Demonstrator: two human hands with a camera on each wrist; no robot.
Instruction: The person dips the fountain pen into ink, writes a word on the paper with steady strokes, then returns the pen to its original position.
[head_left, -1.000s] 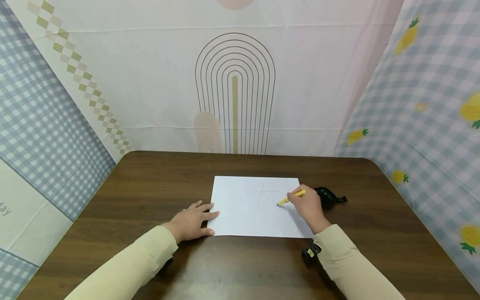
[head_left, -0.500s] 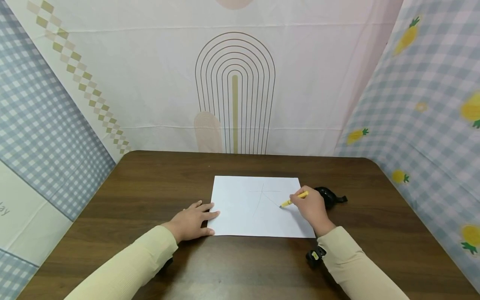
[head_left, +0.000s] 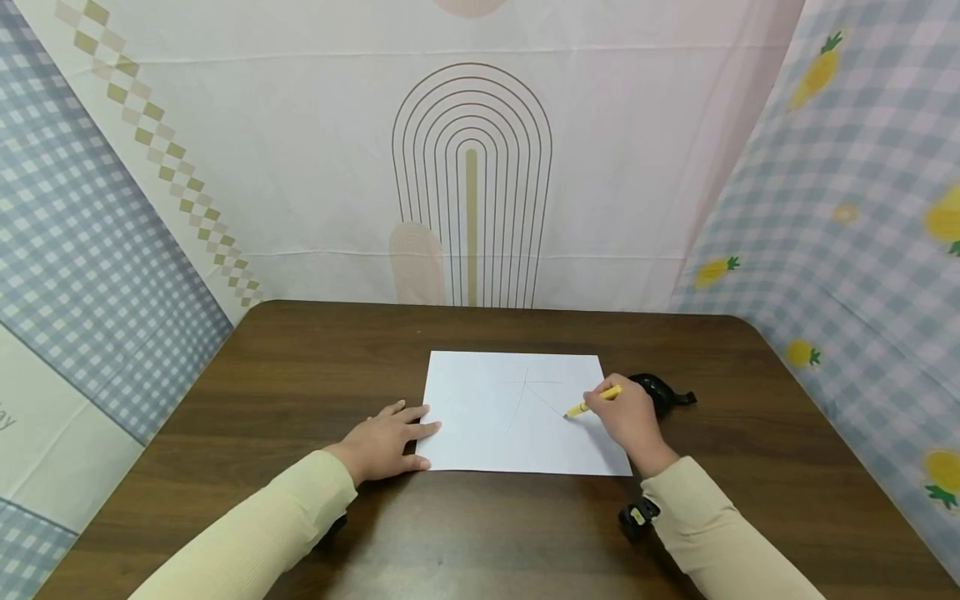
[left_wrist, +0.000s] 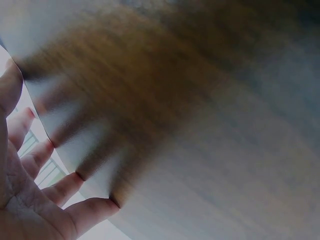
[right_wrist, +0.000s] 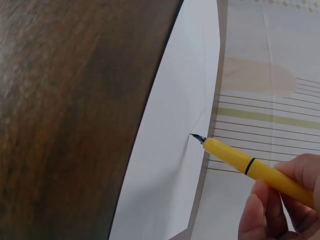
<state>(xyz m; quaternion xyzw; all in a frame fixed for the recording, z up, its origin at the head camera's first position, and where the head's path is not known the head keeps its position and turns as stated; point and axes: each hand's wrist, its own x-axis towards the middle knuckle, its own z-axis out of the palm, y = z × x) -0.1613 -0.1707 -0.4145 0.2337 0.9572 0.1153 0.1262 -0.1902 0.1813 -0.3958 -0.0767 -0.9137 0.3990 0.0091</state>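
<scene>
A white sheet of paper (head_left: 472, 425) lies on the brown table, with thin crossing strokes drawn on its right half. My right hand (head_left: 628, 417) pinches a yellow fountain pen (right_wrist: 232, 159) between thumb and fingers. Its dark nib meets the paper at the lower end of a slanting stroke, in the right wrist view. At the sheet's left edge rests my left hand (head_left: 382, 444), fingers spread, their tips on the paper. Those spread fingers (left_wrist: 65, 189) show along the sheet's edge in the left wrist view.
Just behind my right hand lies a shiny black object (head_left: 658, 393) with a narrow tail, partly hidden; its kind is unclear. The wooden table (head_left: 337, 354) ends at a patterned white cloth (head_left: 322, 167). Checked cloth (head_left: 862, 275) hangs on the right.
My right hand has moved slightly right and toward me with the fountain pen, and the slanting stroke has grown longer. The left hand has stayed in place.
</scene>
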